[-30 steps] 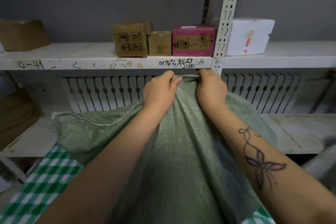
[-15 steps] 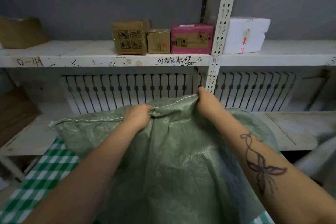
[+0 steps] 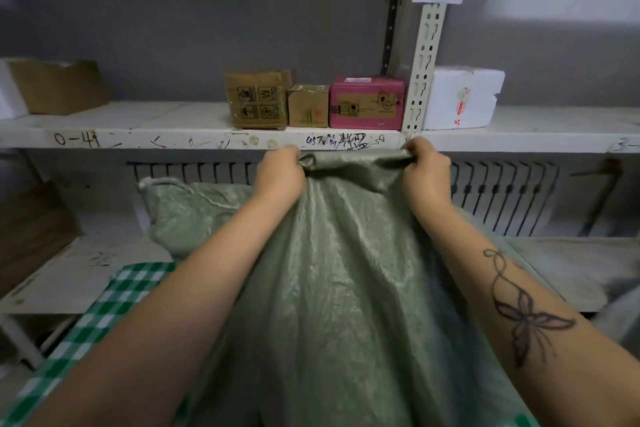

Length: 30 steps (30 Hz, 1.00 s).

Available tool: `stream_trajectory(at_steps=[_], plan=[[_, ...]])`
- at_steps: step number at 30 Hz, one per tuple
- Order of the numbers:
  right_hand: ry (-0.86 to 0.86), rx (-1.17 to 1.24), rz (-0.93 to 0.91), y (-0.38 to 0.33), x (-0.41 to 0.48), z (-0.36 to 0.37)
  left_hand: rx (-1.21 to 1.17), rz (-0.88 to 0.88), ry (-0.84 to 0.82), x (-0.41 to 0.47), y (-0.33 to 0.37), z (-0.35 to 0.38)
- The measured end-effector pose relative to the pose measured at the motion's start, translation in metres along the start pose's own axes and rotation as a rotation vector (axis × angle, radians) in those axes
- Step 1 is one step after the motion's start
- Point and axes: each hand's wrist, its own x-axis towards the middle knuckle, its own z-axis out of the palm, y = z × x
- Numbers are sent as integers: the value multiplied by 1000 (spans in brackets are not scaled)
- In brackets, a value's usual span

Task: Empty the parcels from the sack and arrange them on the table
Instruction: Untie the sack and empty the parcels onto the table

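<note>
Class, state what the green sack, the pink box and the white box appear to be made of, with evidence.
Green sack: probably woven plastic; fine weave, faint sheen, crisp creases. Pink box: cardboard, matte printed; sharp folded edges, handling symbols. White box: likely foam; chalky matte faces, chipped edge.

Pink box beside small brown box on shelf; radiator below.

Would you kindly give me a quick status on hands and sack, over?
Left hand and right hand grip sack edge, raised. Contents hidden. Shelf edge close beyond hands.
</note>
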Motion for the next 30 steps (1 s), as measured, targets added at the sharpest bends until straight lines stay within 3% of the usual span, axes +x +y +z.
stream_trajectory(at_steps=[1,3,5,8,9,13,17,22,27,30], plan=[[7,-7,-35,1,2,0,-18,13,43,1,1,-3],[-108,-82,-96,0,3,2,53,15,-54,-3,4,-2],[-110,-112,-103,-2,4,-5,140,7,-105,-10,3,-2],[49,12,-139,-12,10,-22,57,76,85,-9,5,-12],[29,11,-166,-13,8,-22,47,85,107,-14,6,-12],[-238,-77,-57,3,-19,6,172,24,-160,-37,-8,20],[-230,16,110,9,-23,8,-119,16,-219,-34,-10,20],[-224,137,169,3,-35,17,-334,142,-676,-52,-4,28],[-387,227,202,-3,-49,27,-560,44,-589,-60,0,62],[-509,281,154,-4,-53,25,-429,22,-426,-54,4,74]])
